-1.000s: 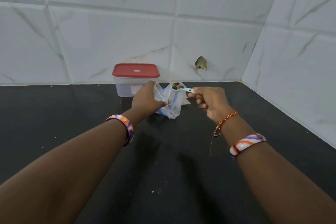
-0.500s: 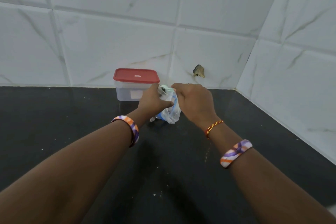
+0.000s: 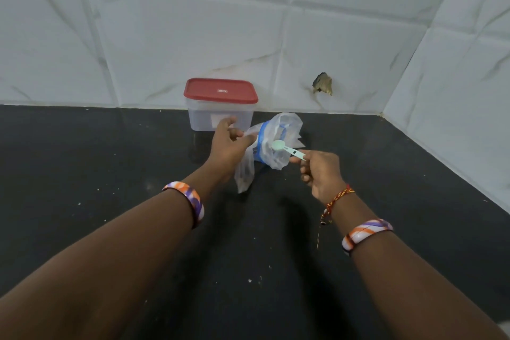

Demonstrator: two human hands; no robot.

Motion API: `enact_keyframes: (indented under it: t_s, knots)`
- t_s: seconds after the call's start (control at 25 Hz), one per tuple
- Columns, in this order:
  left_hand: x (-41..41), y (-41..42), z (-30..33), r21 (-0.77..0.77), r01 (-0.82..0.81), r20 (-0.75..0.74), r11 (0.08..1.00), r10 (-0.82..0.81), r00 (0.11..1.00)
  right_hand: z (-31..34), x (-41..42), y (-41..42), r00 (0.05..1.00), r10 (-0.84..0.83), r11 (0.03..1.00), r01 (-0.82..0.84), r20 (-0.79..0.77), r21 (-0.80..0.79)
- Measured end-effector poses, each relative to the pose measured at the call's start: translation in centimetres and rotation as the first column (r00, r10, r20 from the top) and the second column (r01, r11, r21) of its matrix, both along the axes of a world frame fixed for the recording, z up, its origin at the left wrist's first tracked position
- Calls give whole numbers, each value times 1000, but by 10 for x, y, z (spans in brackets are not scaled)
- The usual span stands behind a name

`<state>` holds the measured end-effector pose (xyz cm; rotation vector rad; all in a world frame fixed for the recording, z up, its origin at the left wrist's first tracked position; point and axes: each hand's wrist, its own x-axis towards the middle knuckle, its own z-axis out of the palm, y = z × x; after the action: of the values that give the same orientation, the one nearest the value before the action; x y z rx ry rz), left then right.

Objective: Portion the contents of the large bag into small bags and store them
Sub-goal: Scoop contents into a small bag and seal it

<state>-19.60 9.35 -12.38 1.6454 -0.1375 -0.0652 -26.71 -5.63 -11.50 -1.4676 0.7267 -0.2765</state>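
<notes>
1. Fingers and thumb of my left hand (image 3: 230,143) pinch the top edge of a clear plastic bag (image 3: 269,146) with a blue zip strip, holding it up over the black countertop (image 3: 110,163); its lower end hangs down toward the counter, and I cannot tell whether it touches.
2. My right hand (image 3: 320,171) is curled around the handle of a pale green measuring spoon (image 3: 287,148), gripped between thumb and fingertips.
3. The spoon's bowl sits right at the bag's mouth, in front of the crumpled plastic; I cannot tell whether it holds anything.
4. Some dark, grainy contents show through the bag's lower part.
5. Just behind the bag, against the white marbled tile wall (image 3: 165,36), stands a translucent container (image 3: 218,116) with a red lid (image 3: 220,90) closed on it.
6. Each of my wrists wears an orange, purple and white bangle, and the right wrist also has a red and yellow thread.
7. Pale crumbs dot the counter nearer to me.
</notes>
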Motion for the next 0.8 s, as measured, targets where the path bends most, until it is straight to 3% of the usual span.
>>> enact_keyframes:
  t_s: [0.08,0.2,0.56,0.68,0.76,0.8]
  knots:
    - [-1,8,-11,-196,-22,-126,980,-3,992,-16,13,7,999,5,999,-7,-40,-40]
    - [-5,16,-22,-349,-78,-229,934,-4,973,-33,29,16,999,-34,997,32,-21,-73]
    - [-6,28,-38,-29,75,-85,997,-77,993,-53,48,7,990,-132,950,143,59,-279]
    - [1,27,-34,-108,65,-169,992,-83,982,-51,40,5,990,-126,864,144,69,-483]
    - [3,24,-31,-241,92,-215,966,-146,966,-50,27,8,972,-114,777,215,204,-591]
    - [4,21,-31,-291,107,-227,951,-177,958,-51,20,11,960,-25,778,194,279,-597]
